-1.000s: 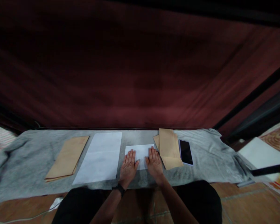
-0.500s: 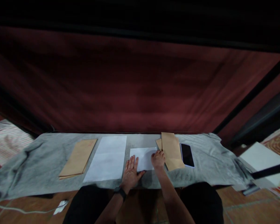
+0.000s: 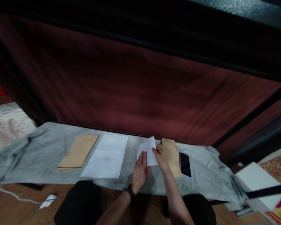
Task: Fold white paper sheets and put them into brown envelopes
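Observation:
A white sheet of paper (image 3: pixel 150 158) lies in front of me with its right part lifted off the cloth. My left hand (image 3: pixel 139 173), a dark band on its wrist, rests on the left part of this paper with fingers stretched out. The raised right edge is held between the thumb and fingers of my right hand (image 3: pixel 161 159). Just right of that hand are brown envelopes (image 3: pixel 172 156), partly overlapping. To the left lies a larger stack of white paper (image 3: pixel 106 156) with faint fold lines.
A stack of brown envelopes (image 3: pixel 78 152) lies farther left on the grey cloth (image 3: pixel 49 147). At the right is a phone (image 3: pixel 185 164) with a dark screen. A dark red fabric wall (image 3: pixel 140 93) rises behind, and a white box (image 3: pixel 257 178) stands at the far right.
The white sheet's right part has come up off the surface in my right hand. My left hand has shifted right across the paper. The whole view has tilted.

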